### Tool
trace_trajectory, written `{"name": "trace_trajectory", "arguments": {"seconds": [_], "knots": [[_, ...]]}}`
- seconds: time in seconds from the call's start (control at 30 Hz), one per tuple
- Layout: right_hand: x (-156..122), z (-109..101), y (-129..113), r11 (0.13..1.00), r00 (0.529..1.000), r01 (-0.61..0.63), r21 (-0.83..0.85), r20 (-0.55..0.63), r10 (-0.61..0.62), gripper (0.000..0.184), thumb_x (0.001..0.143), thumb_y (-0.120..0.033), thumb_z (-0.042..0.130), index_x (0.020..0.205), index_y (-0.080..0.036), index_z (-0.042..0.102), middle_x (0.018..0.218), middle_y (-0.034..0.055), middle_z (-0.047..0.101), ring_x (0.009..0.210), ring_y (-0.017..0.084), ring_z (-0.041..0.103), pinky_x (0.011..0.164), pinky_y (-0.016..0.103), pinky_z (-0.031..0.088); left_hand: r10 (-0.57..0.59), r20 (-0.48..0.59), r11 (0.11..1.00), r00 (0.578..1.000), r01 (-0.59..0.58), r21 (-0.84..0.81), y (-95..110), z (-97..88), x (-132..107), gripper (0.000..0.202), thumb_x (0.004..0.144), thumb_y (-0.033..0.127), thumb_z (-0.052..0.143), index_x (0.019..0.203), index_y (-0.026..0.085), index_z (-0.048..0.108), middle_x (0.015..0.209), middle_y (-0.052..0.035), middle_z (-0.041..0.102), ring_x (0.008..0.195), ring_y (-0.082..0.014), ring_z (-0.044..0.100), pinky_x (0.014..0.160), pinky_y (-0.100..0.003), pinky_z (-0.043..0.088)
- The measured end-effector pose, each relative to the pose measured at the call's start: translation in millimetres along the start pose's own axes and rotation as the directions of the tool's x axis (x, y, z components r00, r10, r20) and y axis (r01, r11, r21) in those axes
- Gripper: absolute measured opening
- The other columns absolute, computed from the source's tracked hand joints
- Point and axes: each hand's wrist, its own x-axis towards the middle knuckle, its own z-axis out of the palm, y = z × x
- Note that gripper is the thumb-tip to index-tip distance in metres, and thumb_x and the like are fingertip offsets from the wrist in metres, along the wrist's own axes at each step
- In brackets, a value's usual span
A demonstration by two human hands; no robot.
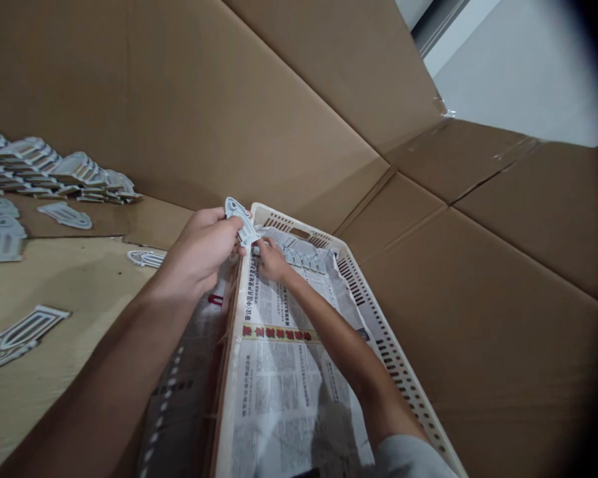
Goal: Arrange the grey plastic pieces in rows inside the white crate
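A worker's left hand [199,249] grips a pale plastic part [240,219] above the near corner of a slotted crate [403,372] lined with newspaper [279,372]. The right hand [272,260] is closed on the part's lower end, resting on the paper beside a row of parts [306,259]. More parts are stacked [54,174] on cardboard [80,279] at left.

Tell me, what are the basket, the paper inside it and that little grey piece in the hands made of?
The basket looks like cream moulded plastic, matte, with slotted walls. Its lining is thin printed newspaper, creased at the edges. The little grey piece, held by the left hand and touched by the right hand, seems painted metal or plastic; I can't tell which.
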Motion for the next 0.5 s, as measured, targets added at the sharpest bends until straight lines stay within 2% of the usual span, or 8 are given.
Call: {"name": "trace_trajectory", "arguments": {"seconds": [0.07, 0.1, 0.17, 0.23, 0.3, 0.4, 0.43, 0.5], "knots": [[2, -6, -7, 0.996, 0.999, -0.017, 0.093, -0.041, 0.021, 0.055, 0.071, -0.002, 0.05, 0.123, -0.02, 0.055, 0.128, 0.0113, 0.066, 0.132, 0.035, 0.05, 0.108, 0.055, 0.044, 0.013, -0.002, 0.999, 1.0, -0.012, 0.04, -1, -0.8, 0, 0.009, 0.076, 0.011, 0.064, 0.071, 0.017, 0.066, 0.071, -0.0059, 0.061, 0.061, -0.0153, 0.051, 0.052, -0.026, 0.037], [1, -11, -12, 0.983, 0.992, -0.03, 0.181, -0.115, 0.052, 0.046, 0.076, -0.003, 0.048, 0.117, -0.021, 0.056, 0.121, 0.0103, 0.067, 0.126, 0.032, 0.055, 0.107, 0.052, 0.046, 0.026, -0.001, 0.997, 1.0, -0.026, 0.072, -1, -1.6, -1, 0.009, 0.078, 0.012, 0.065, 0.071, 0.017, 0.067, 0.068, -0.005, 0.059, 0.059, -0.0148, 0.049, 0.051, -0.026, 0.035], [-3, -27, -29, 0.912, 0.937, -0.009, 0.41, -0.314, 0.151, 0.027, 0.09, -0.008, 0.042, 0.108, -0.022, 0.056, 0.109, 0.0078, 0.069, 0.11, 0.025, 0.064, 0.1, 0.044, 0.051, 0.068, -0.007, 0.986, 0.998, -0.066, 0.15, -2, -3.5, -2, 0.012, 0.082, 0.015, 0.065, 0.071, 0.017, 0.068, 0.062, -0.0033, 0.057, 0.055, -0.0142, 0.046, 0.05, -0.025, 0.033], [-11, -47, -52, 0.8, 0.88, 0.073, 0.596, -0.416, 0.23, 0.021, 0.105, -0.022, 0.036, 0.108, -0.024, 0.057, 0.103, 0.0061, 0.07, 0.097, 0.02, 0.067, 0.088, 0.037, 0.055, 0.113, -0.012, 0.968, 0.994, -0.107, 0.227, -2, -5.6, -5, 0.012, 0.083, 0.018, 0.067, 0.072, 0.018, 0.071, 0.061, -0.003, 0.059, 0.054, -0.0147, 0.047, 0.05, -0.025, 0.033], [-22, -67, -79, 0.72, 0.895, 0.137, 0.681, -0.397, 0.205, 0.022, 0.109, -0.039, 0.044, 0.115, -0.025, 0.06, 0.101, 0.0043, 0.071, 0.09, 0.018, 0.067, 0.077, 0.032, 0.055, 0.143, 0.023, 0.95, 0.989, -0.144, 0.278, -1, -6.7, -7, 0.01, 0.083, 0.019, 0.069, 0.075, 0.018, 0.075, 0.066, -0.0039, 0.067, 0.056, -0.0159, 0.052, 0.052, -0.025, 0.037], [-36, -92, -111, 0.68, 0.928, 0.16, 0.716, -0.344, 0.144, 0.026, 0.104, -0.047, 0.06, 0.12, -0.027, 0.06, 0.087, -0.0014, 0.067, 0.07, 0.014, 0.06, 0.064, 0.028, 0.05, 0.149, 0.15, 0.932, 0.977, -0.19, 0.309, 1, -4.4, -10, 0.01, 0.084, 0.022, 0.07, 0.079, 0.019, 0.078, 0.073, -0.0044, 0.072, 0.061, -0.0167, 0.057, 0.053, -0.025, 0.038], [-39, -98, -115, 0.674, 0.931, 0.157, 0.722, -0.336, 0.143, 0.027, 0.102, -0.047, 0.063, 0.12, -0.027, 0.06, 0.083, -0.0027, 0.065, 0.065, 0.013, 0.057, 0.063, 0.027, 0.049, 0.141, 0.172, 0.934, 0.975, -0.189, 0.303, 2, -2.8, -10, 0.01, 0.085, 0.023, 0.07, 0.081, 0.019, 0.079, 0.073, -0.0043, 0.071, 0.061, -0.0166, 0.057, 0.054, -0.025, 0.038], [-42, -101, -111, 0.671, 0.923, 0.136, 0.729, -0.34, 0.182, 0.027, 0.099, -0.044, 0.065, 0.116, -0.024, 0.06, 0.081, -0.0027, 0.065, 0.065, 0.013, 0.057, 0.065, 0.027, 0.049, 0.121, 0.146, 0.949, 0.982, -0.158, 0.274, 2, -0.3, -9, 0.011, 0.087, 0.023, 0.071, 0.093, 0.018, 0.08, 0.076, -0.0038, 0.07, 0.061, -0.016, 0.056, 0.054, -0.025, 0.039]]}}
